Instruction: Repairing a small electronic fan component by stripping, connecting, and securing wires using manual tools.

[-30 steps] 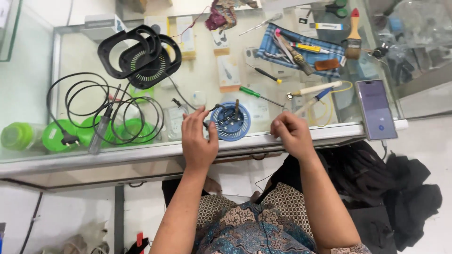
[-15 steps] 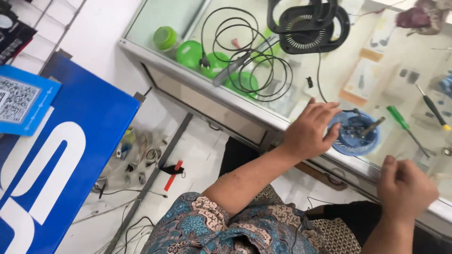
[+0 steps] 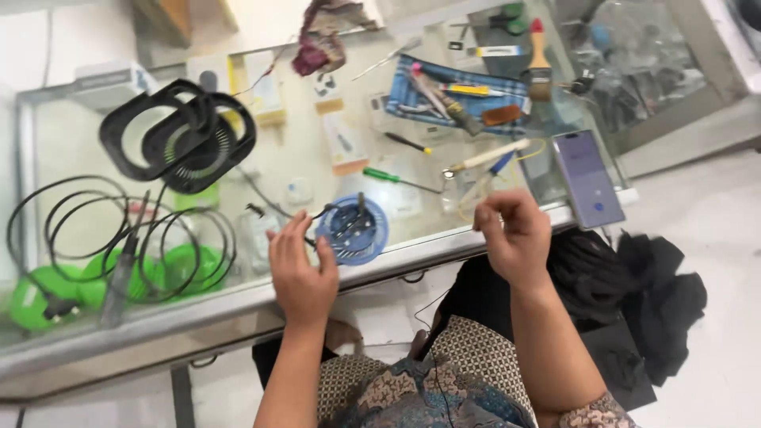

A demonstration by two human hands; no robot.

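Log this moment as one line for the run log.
left hand: at blue round grille, touching thin black wire | right hand: raised, fingers pinched | phone: at counter edge

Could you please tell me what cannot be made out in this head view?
- Whatever the right hand pinches: too small, covered by its fingers.
- Parts inside the blue dish: blurred.
- Green items under the glass: cut off by the left edge, crossed by black cable.

Dish (image 3: 353,231) between cables (image 3: 119,238) and phone (image 3: 587,178)
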